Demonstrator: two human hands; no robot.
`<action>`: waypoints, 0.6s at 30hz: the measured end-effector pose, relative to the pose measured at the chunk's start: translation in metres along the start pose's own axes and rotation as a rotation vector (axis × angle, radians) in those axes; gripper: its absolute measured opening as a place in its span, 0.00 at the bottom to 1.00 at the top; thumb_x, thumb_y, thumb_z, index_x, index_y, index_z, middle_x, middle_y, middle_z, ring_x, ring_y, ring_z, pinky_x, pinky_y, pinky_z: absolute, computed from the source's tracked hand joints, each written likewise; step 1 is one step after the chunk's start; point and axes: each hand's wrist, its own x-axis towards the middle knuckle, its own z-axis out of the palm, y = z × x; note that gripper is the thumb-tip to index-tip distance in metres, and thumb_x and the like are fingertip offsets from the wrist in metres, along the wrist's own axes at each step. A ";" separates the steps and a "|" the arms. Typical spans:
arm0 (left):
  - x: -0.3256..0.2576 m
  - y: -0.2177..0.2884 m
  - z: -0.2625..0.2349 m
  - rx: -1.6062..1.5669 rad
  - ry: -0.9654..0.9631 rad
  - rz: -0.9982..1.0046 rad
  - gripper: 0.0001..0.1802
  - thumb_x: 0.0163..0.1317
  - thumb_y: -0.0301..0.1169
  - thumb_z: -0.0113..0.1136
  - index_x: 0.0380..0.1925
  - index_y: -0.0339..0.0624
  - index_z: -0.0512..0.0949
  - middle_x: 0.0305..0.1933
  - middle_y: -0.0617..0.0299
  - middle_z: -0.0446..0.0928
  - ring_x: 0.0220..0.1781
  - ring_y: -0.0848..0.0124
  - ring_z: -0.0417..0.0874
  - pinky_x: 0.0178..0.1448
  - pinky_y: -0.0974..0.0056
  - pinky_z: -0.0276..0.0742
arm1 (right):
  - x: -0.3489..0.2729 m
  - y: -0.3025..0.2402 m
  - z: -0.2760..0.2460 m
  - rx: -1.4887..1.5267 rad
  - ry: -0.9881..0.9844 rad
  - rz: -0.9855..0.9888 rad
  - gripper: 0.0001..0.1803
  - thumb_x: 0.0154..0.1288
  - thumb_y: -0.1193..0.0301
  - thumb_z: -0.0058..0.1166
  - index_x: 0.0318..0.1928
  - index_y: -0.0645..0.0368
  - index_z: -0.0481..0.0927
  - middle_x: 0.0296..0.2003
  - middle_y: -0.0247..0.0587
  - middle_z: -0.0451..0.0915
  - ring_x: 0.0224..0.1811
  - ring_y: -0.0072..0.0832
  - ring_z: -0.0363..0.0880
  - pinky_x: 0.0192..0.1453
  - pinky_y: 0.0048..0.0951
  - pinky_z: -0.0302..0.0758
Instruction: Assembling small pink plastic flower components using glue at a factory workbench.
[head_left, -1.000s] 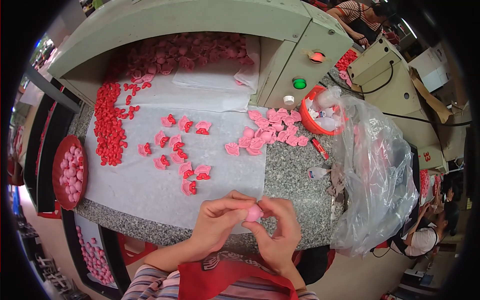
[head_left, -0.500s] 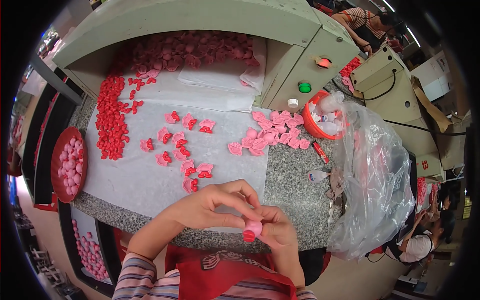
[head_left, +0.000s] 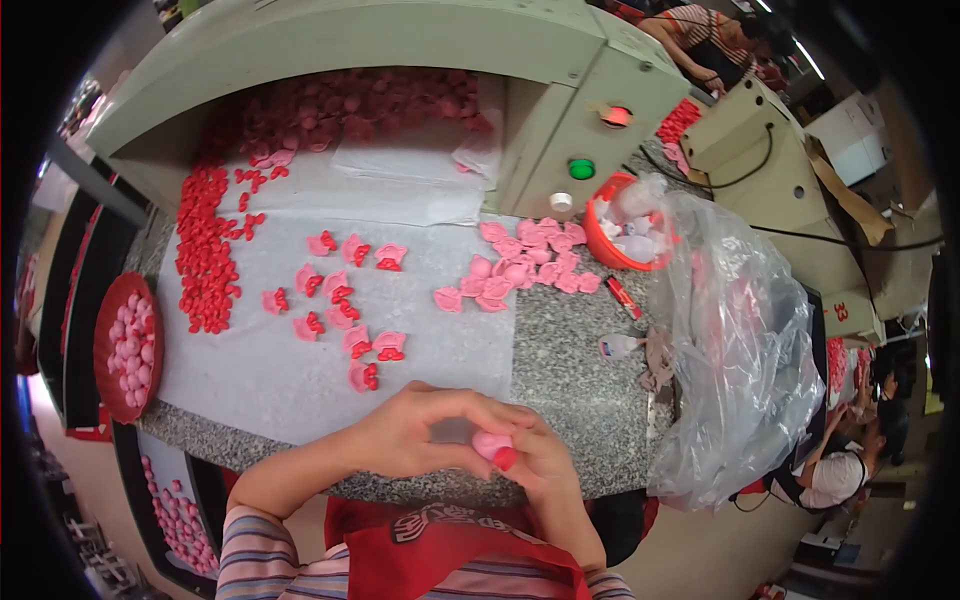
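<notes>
Hands shift since the earlier frame: left hand (head_left: 415,435) bends into a wide curl, right hand (head_left: 548,462) pinches the pink ball (head_left: 486,442) over the counter's (head_left: 580,395) near edge. Red tip (head_left: 504,458) now points rightward, suggesting the ball is being turned. Pink heap (head_left: 350,108) dim, pieces merging. Right fingers hide part of the ball; cannot tell whether left fingertips grip it.

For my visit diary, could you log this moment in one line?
Right hand: holding rounded pink piece, red end | Left hand: curled around it | White sheet: pink-and-red pieces, red pile | Red bowl: pink balls
</notes>
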 end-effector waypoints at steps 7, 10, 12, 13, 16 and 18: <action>-0.025 -0.013 0.001 -0.135 0.499 0.158 0.17 0.46 0.19 0.63 0.39 0.33 0.72 0.41 0.49 0.74 0.44 0.64 0.77 0.48 0.60 0.74 | -0.045 -0.034 -0.022 -1.589 0.967 -0.740 0.08 0.54 0.76 0.56 0.36 0.62 0.77 0.31 0.37 0.77 0.32 0.24 0.75 0.35 0.24 0.72; -0.013 -0.019 0.024 -0.125 0.527 0.064 0.19 0.47 0.28 0.67 0.38 0.34 0.72 0.38 0.50 0.74 0.36 0.66 0.77 0.42 0.64 0.74 | -0.057 -0.076 -0.064 -1.998 1.351 -1.093 0.09 0.50 0.76 0.57 0.35 0.60 0.76 0.27 0.39 0.75 0.32 0.40 0.74 0.35 0.34 0.71; -0.007 -0.024 0.034 -0.213 0.422 0.002 0.18 0.47 0.25 0.66 0.38 0.33 0.72 0.40 0.49 0.74 0.39 0.66 0.77 0.44 0.65 0.74 | -0.057 -0.093 -0.079 -2.079 1.369 -1.039 0.08 0.51 0.75 0.57 0.34 0.61 0.76 0.27 0.40 0.75 0.31 0.37 0.74 0.34 0.32 0.71; -0.005 -0.027 0.038 -0.234 0.367 -0.009 0.19 0.46 0.22 0.66 0.39 0.32 0.72 0.41 0.49 0.74 0.40 0.66 0.77 0.46 0.65 0.74 | -0.057 -0.098 -0.084 -2.164 1.401 -0.997 0.08 0.52 0.74 0.57 0.33 0.62 0.77 0.27 0.42 0.75 0.29 0.35 0.75 0.33 0.29 0.71; -0.005 -0.033 0.038 -0.223 0.283 -0.025 0.17 0.48 0.17 0.62 0.40 0.33 0.72 0.42 0.54 0.74 0.45 0.69 0.77 0.51 0.65 0.74 | -0.066 -0.098 -0.071 -2.022 1.387 -0.909 0.05 0.52 0.75 0.56 0.28 0.64 0.77 0.23 0.39 0.74 0.24 0.32 0.74 0.31 0.28 0.70; -0.006 -0.034 0.038 -0.212 0.314 -0.045 0.17 0.48 0.17 0.62 0.39 0.34 0.73 0.42 0.55 0.75 0.45 0.70 0.77 0.51 0.65 0.74 | -0.072 -0.079 -0.032 -1.618 1.302 -0.863 0.03 0.51 0.77 0.56 0.28 0.64 0.77 0.23 0.38 0.72 0.22 0.26 0.72 0.28 0.25 0.68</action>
